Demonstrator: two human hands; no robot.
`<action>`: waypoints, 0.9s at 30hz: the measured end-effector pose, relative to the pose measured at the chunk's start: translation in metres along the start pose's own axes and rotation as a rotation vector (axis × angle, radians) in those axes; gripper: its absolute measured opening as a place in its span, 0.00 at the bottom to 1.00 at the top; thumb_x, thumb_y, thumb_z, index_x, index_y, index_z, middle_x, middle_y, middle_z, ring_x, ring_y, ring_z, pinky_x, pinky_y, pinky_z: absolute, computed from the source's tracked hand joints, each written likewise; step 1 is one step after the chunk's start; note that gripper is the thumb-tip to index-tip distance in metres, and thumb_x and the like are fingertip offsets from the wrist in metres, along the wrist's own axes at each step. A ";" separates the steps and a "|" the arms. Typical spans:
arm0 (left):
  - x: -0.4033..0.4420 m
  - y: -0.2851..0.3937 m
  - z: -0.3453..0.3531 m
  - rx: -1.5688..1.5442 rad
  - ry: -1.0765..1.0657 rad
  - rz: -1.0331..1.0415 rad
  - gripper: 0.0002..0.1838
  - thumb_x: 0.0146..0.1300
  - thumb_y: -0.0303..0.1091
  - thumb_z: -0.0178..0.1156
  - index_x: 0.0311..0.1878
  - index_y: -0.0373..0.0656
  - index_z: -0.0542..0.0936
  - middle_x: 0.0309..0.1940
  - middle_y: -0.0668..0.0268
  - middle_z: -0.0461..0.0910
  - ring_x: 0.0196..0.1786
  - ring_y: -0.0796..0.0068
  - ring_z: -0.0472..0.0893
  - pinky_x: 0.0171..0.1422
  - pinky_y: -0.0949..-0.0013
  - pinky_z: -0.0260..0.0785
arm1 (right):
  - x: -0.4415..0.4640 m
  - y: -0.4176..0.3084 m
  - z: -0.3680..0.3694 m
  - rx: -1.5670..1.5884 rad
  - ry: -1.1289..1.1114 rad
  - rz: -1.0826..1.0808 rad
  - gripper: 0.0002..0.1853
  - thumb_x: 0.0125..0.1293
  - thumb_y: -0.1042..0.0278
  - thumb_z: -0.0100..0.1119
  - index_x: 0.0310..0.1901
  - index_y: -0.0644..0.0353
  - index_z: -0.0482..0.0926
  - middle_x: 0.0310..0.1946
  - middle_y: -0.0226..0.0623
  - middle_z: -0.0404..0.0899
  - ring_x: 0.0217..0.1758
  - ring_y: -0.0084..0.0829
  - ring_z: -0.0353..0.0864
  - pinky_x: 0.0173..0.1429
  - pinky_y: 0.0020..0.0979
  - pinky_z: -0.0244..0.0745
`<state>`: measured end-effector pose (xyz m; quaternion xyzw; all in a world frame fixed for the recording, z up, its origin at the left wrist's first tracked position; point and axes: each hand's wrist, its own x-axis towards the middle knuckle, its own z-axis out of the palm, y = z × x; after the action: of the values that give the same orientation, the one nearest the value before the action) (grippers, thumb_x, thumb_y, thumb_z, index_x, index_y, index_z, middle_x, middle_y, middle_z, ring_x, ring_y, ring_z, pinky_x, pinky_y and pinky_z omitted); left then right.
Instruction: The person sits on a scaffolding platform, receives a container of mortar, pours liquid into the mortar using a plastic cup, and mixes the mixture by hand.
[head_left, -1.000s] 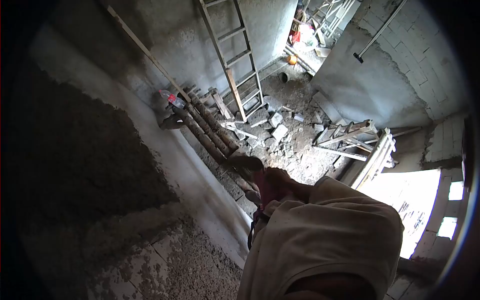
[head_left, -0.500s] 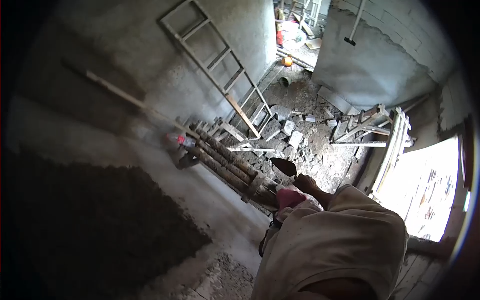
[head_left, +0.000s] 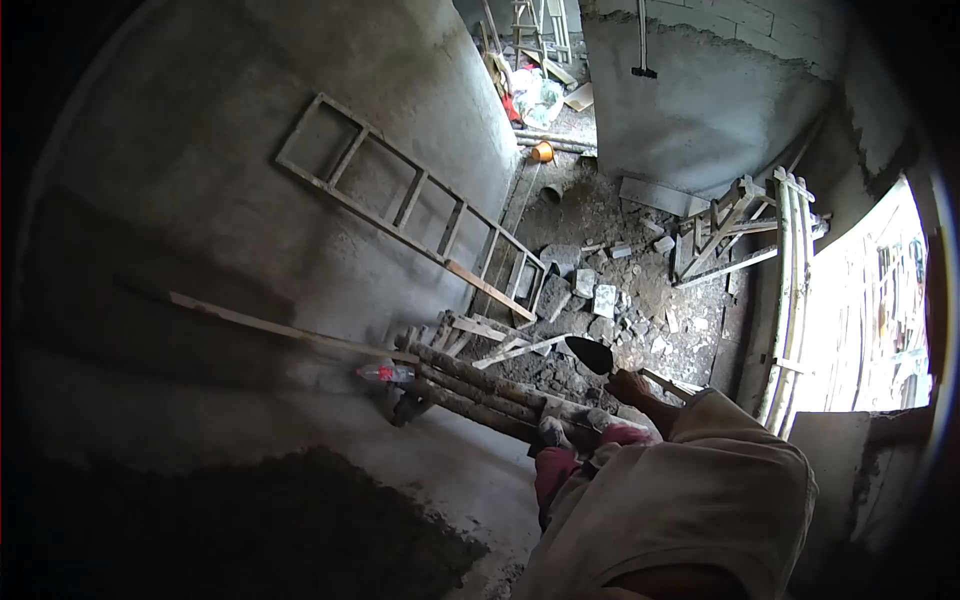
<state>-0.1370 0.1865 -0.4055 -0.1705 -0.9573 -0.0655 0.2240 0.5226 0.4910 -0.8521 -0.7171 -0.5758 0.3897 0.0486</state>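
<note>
Fingers of the right hand (head_left: 628,385) are curled together around the grip of a dark, leaf-shaped metal pointing trowel (head_left: 590,355), whose blade reaches out beyond the knuckles; the hand covers most of the handle. The left hand is out of view, so how its fingers stand cannot be told.

Just below the trowel are the loose beige cloth shirt (head_left: 690,490) and a leg in dark red trousers (head_left: 555,470), with a greyish shoe (head_left: 553,433) on a narrow platform of rough round brown logs (head_left: 480,388). This platform runs off to the left of the trowel. At its far end, well apart from the trowel, lies a clear plastic bottle with a red label (head_left: 386,373); its contents are too small to make out.

Directly above the trowel, pale broken masonry blocks (head_left: 604,301) litter the floor. Farther above it sit a dark round-mouthed container (head_left: 551,194) and, beyond that, a small orange bucket (head_left: 543,152); what either holds cannot be seen. Up and left of the trowel, a pale wooden ladder (head_left: 408,198) leans against the grey wall; up and right stands a rough timber trestle (head_left: 722,230).
</note>
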 end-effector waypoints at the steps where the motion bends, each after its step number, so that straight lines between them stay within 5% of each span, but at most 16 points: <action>1: -0.007 0.019 0.053 -0.095 -0.128 0.010 0.38 0.70 0.53 0.54 0.79 0.51 0.56 0.75 0.55 0.59 0.74 0.59 0.63 0.73 0.50 0.58 | 0.001 0.001 -0.001 -0.020 -0.030 0.021 0.27 0.57 0.36 0.64 0.46 0.52 0.83 0.46 0.44 0.82 0.52 0.49 0.82 0.51 0.52 0.76; 6: -0.058 0.126 0.239 -0.477 -0.647 0.137 0.40 0.69 0.47 0.60 0.79 0.49 0.55 0.74 0.52 0.60 0.73 0.60 0.66 0.71 0.53 0.63 | -0.039 -0.020 -0.042 0.113 0.059 0.181 0.23 0.60 0.40 0.63 0.44 0.52 0.84 0.46 0.47 0.83 0.52 0.50 0.83 0.51 0.51 0.77; 10: -0.089 0.230 0.355 -0.870 -0.929 0.427 0.42 0.68 0.42 0.65 0.79 0.46 0.54 0.74 0.49 0.61 0.71 0.60 0.68 0.69 0.56 0.67 | -0.067 0.000 -0.033 0.153 0.170 0.230 0.20 0.62 0.45 0.61 0.44 0.54 0.83 0.44 0.50 0.83 0.50 0.55 0.82 0.52 0.54 0.76; 12: -0.163 0.323 0.241 -0.937 -1.078 0.579 0.40 0.69 0.43 0.63 0.76 0.37 0.56 0.65 0.48 0.71 0.65 0.56 0.76 0.66 0.57 0.70 | -0.078 0.023 -0.018 0.139 0.234 0.279 0.20 0.61 0.46 0.62 0.43 0.55 0.83 0.43 0.51 0.82 0.51 0.55 0.82 0.52 0.54 0.76; 17: -0.241 0.426 0.240 -0.922 -1.494 1.082 0.37 0.71 0.45 0.62 0.75 0.38 0.59 0.60 0.51 0.76 0.56 0.63 0.80 0.62 0.62 0.72 | -0.132 -0.010 -0.008 0.420 0.300 0.714 0.26 0.60 0.46 0.64 0.51 0.60 0.78 0.49 0.53 0.80 0.56 0.54 0.79 0.58 0.51 0.74; 19: -0.268 0.453 0.254 -0.670 -1.817 1.298 0.33 0.73 0.48 0.58 0.73 0.38 0.62 0.60 0.57 0.78 0.56 0.68 0.80 0.60 0.66 0.71 | -0.132 -0.035 0.004 0.285 0.410 0.599 0.25 0.63 0.49 0.61 0.52 0.61 0.77 0.48 0.53 0.80 0.56 0.55 0.78 0.57 0.50 0.74; 21: -0.300 0.452 0.243 -0.661 -2.057 1.113 0.35 0.73 0.55 0.55 0.73 0.41 0.63 0.55 0.62 0.80 0.50 0.71 0.80 0.56 0.65 0.71 | -0.122 -0.063 0.003 0.269 0.285 0.466 0.22 0.65 0.52 0.57 0.48 0.65 0.78 0.47 0.54 0.79 0.53 0.55 0.79 0.53 0.50 0.76; 24: -0.333 0.460 0.191 -0.277 -2.471 0.590 0.39 0.72 0.64 0.50 0.76 0.46 0.61 0.56 0.63 0.80 0.56 0.67 0.80 0.61 0.58 0.71 | -0.100 -0.108 0.021 0.260 0.555 0.062 0.18 0.67 0.56 0.57 0.51 0.61 0.74 0.32 0.52 0.78 0.39 0.58 0.82 0.45 0.52 0.77; 27: -0.376 0.448 0.210 -0.616 -2.797 0.321 0.32 0.77 0.56 0.46 0.73 0.45 0.65 0.60 0.66 0.78 0.57 0.74 0.79 0.62 0.64 0.72 | -0.102 -0.201 -0.033 0.803 0.386 0.345 0.29 0.72 0.45 0.50 0.68 0.52 0.63 0.46 0.63 0.81 0.50 0.63 0.81 0.53 0.56 0.72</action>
<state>0.2536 0.5355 -0.7407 -0.2383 -0.3069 -0.0226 -0.9211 0.3813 0.4821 -0.6744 -0.7860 -0.2329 0.4435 0.3623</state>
